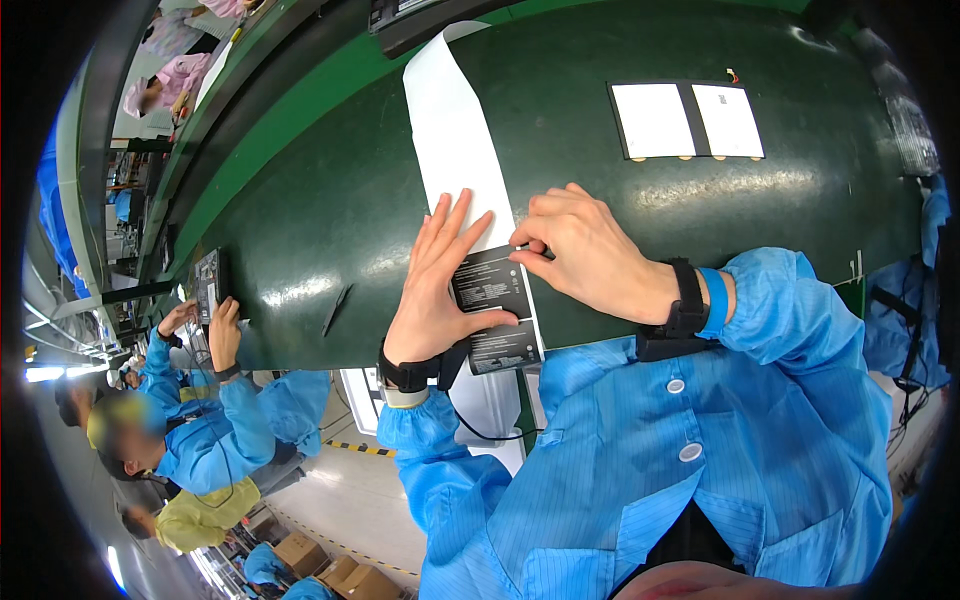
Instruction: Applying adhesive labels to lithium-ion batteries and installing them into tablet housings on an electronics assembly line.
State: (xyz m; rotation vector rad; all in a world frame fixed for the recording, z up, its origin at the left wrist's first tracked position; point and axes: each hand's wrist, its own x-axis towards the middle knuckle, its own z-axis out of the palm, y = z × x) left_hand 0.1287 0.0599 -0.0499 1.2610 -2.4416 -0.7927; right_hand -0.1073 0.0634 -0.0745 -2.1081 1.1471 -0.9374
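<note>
A long white backing strip [455, 120] runs across the green bench toward me, its far end curling up. On its near part sit black printed labels: one large label [497, 282] and another below it [505, 348], which reaches the bench's front edge. My left hand [425, 295] lies with fingers spread over the strip and the labels' left side, thumb across the join between them. At the upper right corner of the large label, my right hand [590, 250] has thumb and forefinger pinched together on its edge. The fingertips partly hide that corner.
A flat black-edged pack with two white panels [650, 120] and a small wire lead lies at the far right. Black tweezers [337, 310] rest left of my hands. Further left, a co-worker's hands [225, 335] hold a dark device [209, 285] at the bench edge.
</note>
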